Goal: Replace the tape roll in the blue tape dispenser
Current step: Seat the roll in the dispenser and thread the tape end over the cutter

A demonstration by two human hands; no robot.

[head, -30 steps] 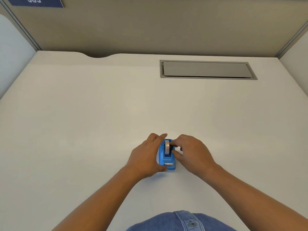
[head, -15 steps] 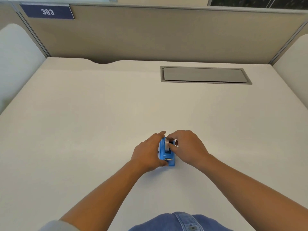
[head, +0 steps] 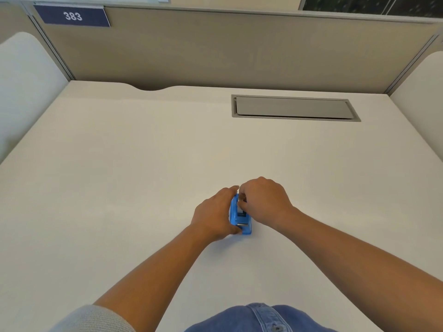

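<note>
The blue tape dispenser (head: 240, 220) sits on the pale desk (head: 119, 176), a little right of the middle and toward the near side, its long axis running near to far, with the metal cutter end (head: 242, 225) closest to the person. The left hand (head: 215, 215) is wrapped against the dispenser's left side, fingers reaching along it toward the far end and the thumb down by the near end, so the hand is clamped on the body and holds it to the desk. The right hand (head: 263, 201) comes in from the right and arches over the far half of the dispenser, its fingertips curled together and pinched on the tape roll (head: 239, 208), of which only a whitish sliver shows between the blue walls; I cannot tell whether the roll is seated on its hub or lifted slightly out. The knuckles of the two hands are nearly touching over the far end of the dispenser. Both forearms are bare and stretch in from the near edge; a grey sleeve cuff (head: 96, 318) shows at the lower left and blue denim (head: 259, 318) at the bottom middle. Farther off on the desk, to the right, a grey rectangular cable hatch (head: 293, 107) is set flush in the surface, well apart from the hands. A beige partition (head: 227, 51) stands along the far edge, with a dark blue plate reading 383 (head: 73, 16) at its upper left.
</note>
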